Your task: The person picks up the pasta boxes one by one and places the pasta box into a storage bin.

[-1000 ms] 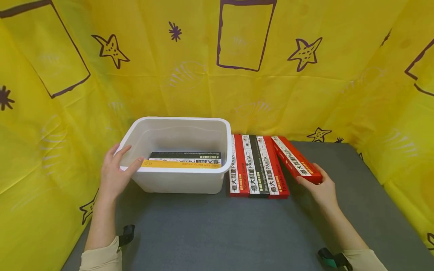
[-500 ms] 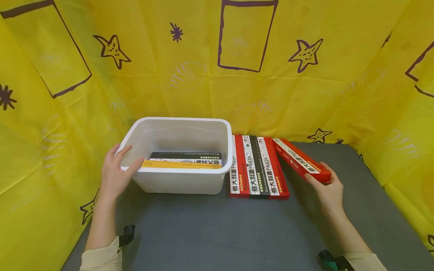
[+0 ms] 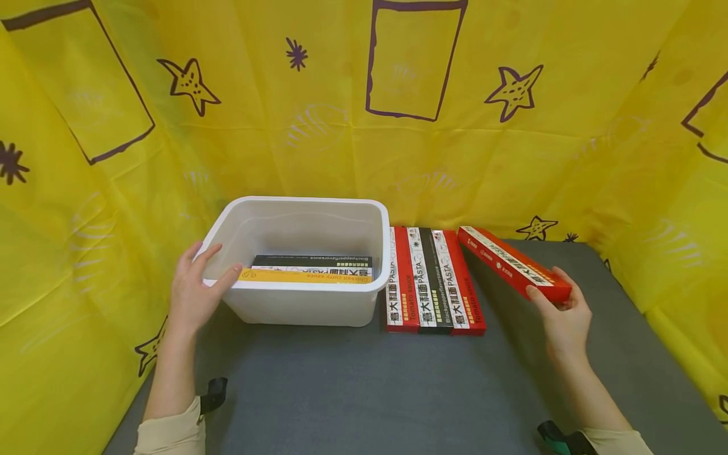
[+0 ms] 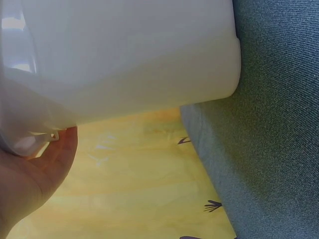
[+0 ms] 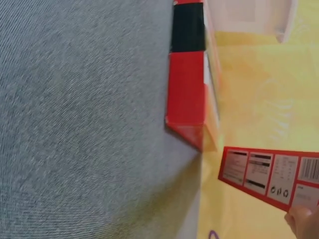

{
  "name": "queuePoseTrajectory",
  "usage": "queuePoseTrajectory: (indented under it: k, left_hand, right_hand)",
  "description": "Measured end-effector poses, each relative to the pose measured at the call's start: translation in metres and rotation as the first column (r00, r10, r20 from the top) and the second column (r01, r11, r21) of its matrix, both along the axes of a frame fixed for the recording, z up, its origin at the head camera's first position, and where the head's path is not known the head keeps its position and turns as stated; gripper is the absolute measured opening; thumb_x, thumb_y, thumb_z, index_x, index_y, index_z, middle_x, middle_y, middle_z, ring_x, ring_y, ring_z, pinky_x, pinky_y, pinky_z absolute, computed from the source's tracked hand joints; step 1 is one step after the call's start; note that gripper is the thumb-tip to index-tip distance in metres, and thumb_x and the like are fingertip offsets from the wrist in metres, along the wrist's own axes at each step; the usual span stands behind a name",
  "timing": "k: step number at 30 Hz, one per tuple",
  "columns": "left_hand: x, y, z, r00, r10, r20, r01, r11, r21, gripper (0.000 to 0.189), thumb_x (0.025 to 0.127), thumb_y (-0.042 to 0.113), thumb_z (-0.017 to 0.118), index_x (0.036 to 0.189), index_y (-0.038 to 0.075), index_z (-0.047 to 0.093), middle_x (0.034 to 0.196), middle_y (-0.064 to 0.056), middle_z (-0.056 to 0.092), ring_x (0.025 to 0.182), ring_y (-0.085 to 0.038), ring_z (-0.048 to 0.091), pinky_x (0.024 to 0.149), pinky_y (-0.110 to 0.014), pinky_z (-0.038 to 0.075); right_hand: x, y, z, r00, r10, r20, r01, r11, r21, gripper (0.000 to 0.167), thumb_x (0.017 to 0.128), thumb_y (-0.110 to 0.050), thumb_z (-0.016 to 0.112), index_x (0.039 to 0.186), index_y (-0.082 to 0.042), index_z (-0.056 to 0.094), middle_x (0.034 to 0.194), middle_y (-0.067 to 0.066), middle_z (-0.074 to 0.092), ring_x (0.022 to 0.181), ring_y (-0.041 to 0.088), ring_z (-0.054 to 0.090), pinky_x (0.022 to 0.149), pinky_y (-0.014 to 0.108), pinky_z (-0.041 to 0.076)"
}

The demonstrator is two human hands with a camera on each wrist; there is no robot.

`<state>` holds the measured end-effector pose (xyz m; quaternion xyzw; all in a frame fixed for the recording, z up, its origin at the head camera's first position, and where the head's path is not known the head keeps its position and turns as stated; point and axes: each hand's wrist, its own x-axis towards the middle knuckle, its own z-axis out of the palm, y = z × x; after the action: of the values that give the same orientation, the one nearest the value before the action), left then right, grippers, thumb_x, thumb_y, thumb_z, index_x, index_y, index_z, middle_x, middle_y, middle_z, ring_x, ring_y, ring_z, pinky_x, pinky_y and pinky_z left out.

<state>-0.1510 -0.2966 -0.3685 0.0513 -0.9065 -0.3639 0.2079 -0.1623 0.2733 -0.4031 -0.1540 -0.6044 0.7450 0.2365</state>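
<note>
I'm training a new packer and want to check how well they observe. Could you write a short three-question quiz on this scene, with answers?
1. What do the right hand and left hand each grip?
2. True or false: a yellow-orange box is inside the white bin.
3. Three boxes lie in a row beside the bin. Seen in the head view, which one has a black band? A) leftmost B) middle C) rightmost

Key:
1. Right: a red pasta box; left: the bin's rim.
2. True.
3. B.
</note>
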Motion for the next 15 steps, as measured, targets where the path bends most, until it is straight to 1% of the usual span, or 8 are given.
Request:
queuePoseTrajectory:
  k: [6, 8, 12, 15]
  left_hand:
    - [0.000, 0.000, 0.000, 1.000, -0.004, 0.001, 0.004, 1.000, 0.010, 0.064, 0.090, 0.037, 0.065, 0.143, 0.005, 0.048, 0.156, -0.019, 0.024, 0.136, -0.048, 0.026, 0.103, -0.073, 0.022]
    - [0.000, 0.000, 0.000, 1.000, -0.006, 0.000, 0.006, 1.000, 0.009, 0.064, 0.090, 0.037, 0.065, 0.142, 0.004, 0.048, 0.155, -0.019, 0.024, 0.136, -0.048, 0.026, 0.103, -0.073, 0.022]
    - [0.000, 0.000, 0.000, 1.000, -0.008, -0.005, 0.008, 1.000, 0.006, 0.064, 0.090, 0.037, 0.065, 0.142, 0.004, 0.049, 0.155, -0.020, 0.025, 0.136, -0.049, 0.026, 0.103, -0.073, 0.021]
    - [0.000, 0.000, 0.000, 1.000, -0.008, -0.005, 0.008, 1.000, 0.005, 0.064, 0.090, 0.037, 0.065, 0.142, 0.005, 0.049, 0.156, -0.020, 0.025, 0.137, -0.048, 0.025, 0.103, -0.073, 0.021]
  right_hand:
    - [0.003, -0.004, 0.010, 0.997, 0.051, -0.060, -0.053, 0.998, -0.033, 0.054, 0.084, 0.006, 0.070, 0.134, -0.008, 0.057, 0.131, 0.008, 0.052, 0.112, 0.020, 0.049, 0.078, 0.013, 0.051]
    - [0.004, -0.006, 0.013, 0.993, 0.074, -0.093, -0.078, 0.996, -0.043, 0.053, 0.084, 0.008, 0.069, 0.134, -0.007, 0.056, 0.133, 0.009, 0.052, 0.113, 0.020, 0.048, 0.079, 0.014, 0.052]
    - [0.006, -0.012, 0.019, 0.979, 0.113, -0.168, -0.124, 0.991, -0.054, 0.053, 0.085, 0.011, 0.066, 0.134, -0.002, 0.055, 0.134, 0.013, 0.053, 0.114, 0.022, 0.050, 0.081, 0.017, 0.052]
    - [0.008, -0.016, 0.024, 0.962, 0.140, -0.234, -0.160, 0.985, -0.069, 0.051, 0.085, 0.013, 0.063, 0.134, 0.001, 0.055, 0.133, 0.016, 0.054, 0.114, 0.024, 0.051, 0.083, 0.020, 0.052]
